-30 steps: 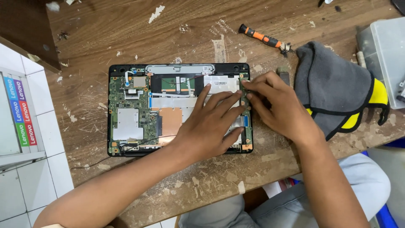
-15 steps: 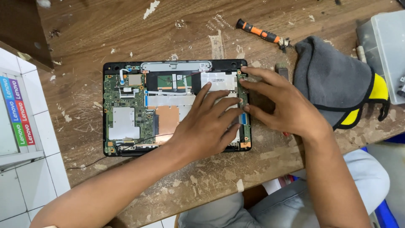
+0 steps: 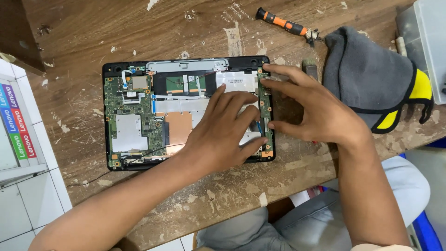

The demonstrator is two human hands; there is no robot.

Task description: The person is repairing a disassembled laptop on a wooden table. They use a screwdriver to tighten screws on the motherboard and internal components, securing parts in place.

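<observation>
Two hands on an opened laptop (image 3: 139, 116), which lies flat on the wooden surface (image 3: 153, 32).
The left hand (image 3: 223, 135) rests flat with fingers spread, holding nothing; the right hand (image 3: 316, 111) is open too, fingertips touching the small board (image 3: 265, 104) at the right edge.

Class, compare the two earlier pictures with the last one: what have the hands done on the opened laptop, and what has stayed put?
Very little changed. The left hand stays flat on the opened laptop, and the right hand keeps its fingertips on the narrow board at the laptop's right edge, fingers barely shifting. Nothing was picked up or let go. The screwdriver and grey-and-yellow cloth lie where they were.
</observation>
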